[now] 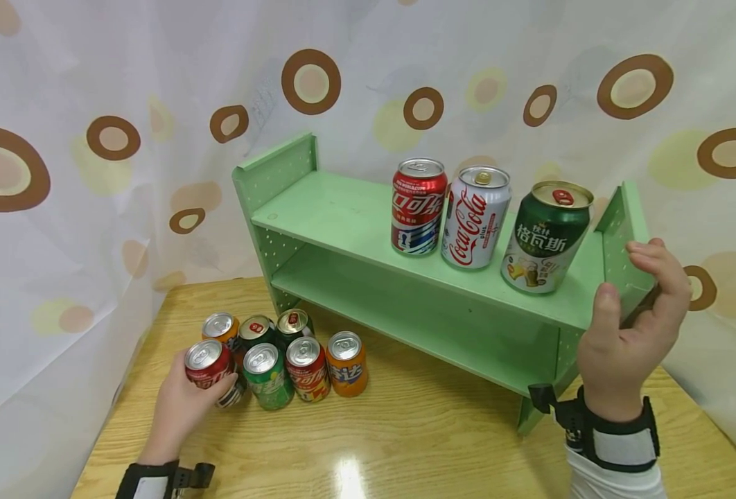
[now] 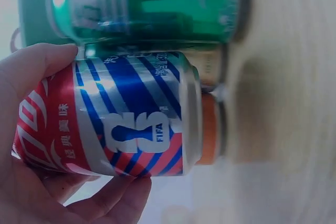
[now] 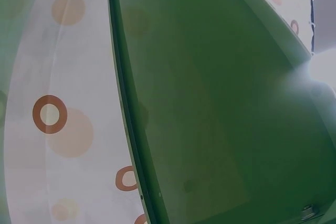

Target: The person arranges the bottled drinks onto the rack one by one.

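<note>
My left hand (image 1: 184, 407) grips a red cola can (image 1: 204, 374) at the left front of the grouped cans. In the left wrist view, this cola can (image 2: 137, 124) shows blue and silver stripes, with thumb and fingers around its upper part. A green soda can (image 1: 269, 381) stands right beside it. My right hand (image 1: 633, 333), fingers spread and slightly bent, is at the right end of the green shelf (image 1: 343, 208), holding nothing. The right wrist view shows the shelf's underside (image 3: 210, 103) but not the hand.
On the upper board stand a red cola can (image 1: 418, 208), a white cola can (image 1: 475, 218) and a dark green can (image 1: 547, 239). Another red can (image 1: 308, 374), orange cans (image 1: 346, 371) and dark-topped cans (image 1: 294, 326) stand on the wooden table (image 1: 405, 443). A patterned curtain (image 1: 368, 69) hangs behind.
</note>
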A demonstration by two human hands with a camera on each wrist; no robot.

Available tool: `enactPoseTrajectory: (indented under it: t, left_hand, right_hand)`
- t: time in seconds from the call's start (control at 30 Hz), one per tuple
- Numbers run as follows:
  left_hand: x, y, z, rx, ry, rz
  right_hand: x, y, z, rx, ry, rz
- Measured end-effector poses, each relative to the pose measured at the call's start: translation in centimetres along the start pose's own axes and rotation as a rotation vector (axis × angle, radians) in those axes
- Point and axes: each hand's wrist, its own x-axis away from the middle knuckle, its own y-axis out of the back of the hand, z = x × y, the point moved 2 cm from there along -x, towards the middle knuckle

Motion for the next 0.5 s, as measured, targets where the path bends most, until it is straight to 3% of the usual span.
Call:
enactPoseTrajectory:
  t: [0.23,0.5]
  left_hand:
    - [0.4,1.6,-1.6,0.024,-0.005,-0.071]
    - [0.0,3.5,-3.7,0.045,-0.083,-0.118]
  right_hand:
    - [0.0,0.1,0.0,0.005,0.002,-0.003]
    - [-0.2,0.3,-0.1,0.037,0.004,0.027]
